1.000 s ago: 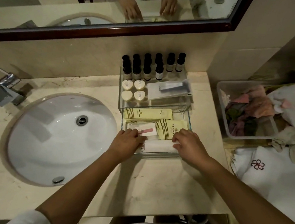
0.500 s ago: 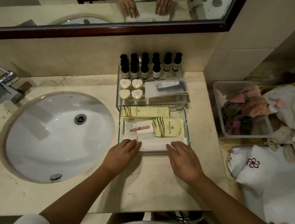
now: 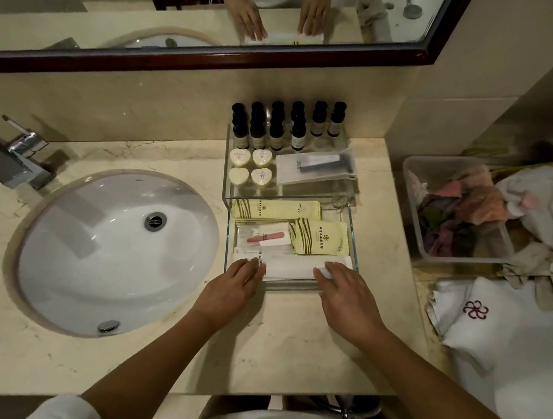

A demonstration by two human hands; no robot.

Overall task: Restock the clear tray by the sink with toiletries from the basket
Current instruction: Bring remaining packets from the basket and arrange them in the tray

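Your left hand (image 3: 234, 290) and right hand (image 3: 344, 296) reach over the near rim of the clear tray (image 3: 228, 238). The tray stands on the bench (image 3: 286, 355) just right of the sink (image 3: 115, 253) and runs from the bench's back edge toward its front edge. Each grip is spread, with the fingers straight. The left fingertips rest on the left end of one white flat packet (image 3: 291, 266) and the right fingertips on its right end. The packet lies along the tray's near edge.

Lower tier, beyond the packet:
- one clear packet holding a pink stick (image 3: 265, 239)
- two yellow sachets (image 3: 320, 238), one long at the back and one shorter at the right

Upper tier:
- four heart-shaped soaps (image 3: 262, 157) in a two-by-two block at the left
- one white pouch with a dark item (image 3: 317, 171) at the right
- ten dark-capped bottles (image 3: 278, 133) along the back, six behind and four in front, as far as overlap allows counting

One faucet (image 3: 15, 159) stands at the bench's left edge. Off the right edge sit one clear bin (image 3: 411, 190) of coloured cloths and one white towel (image 3: 513, 326) with a flower emblem. The mirror (image 3: 216, 61) above repeats both hands.
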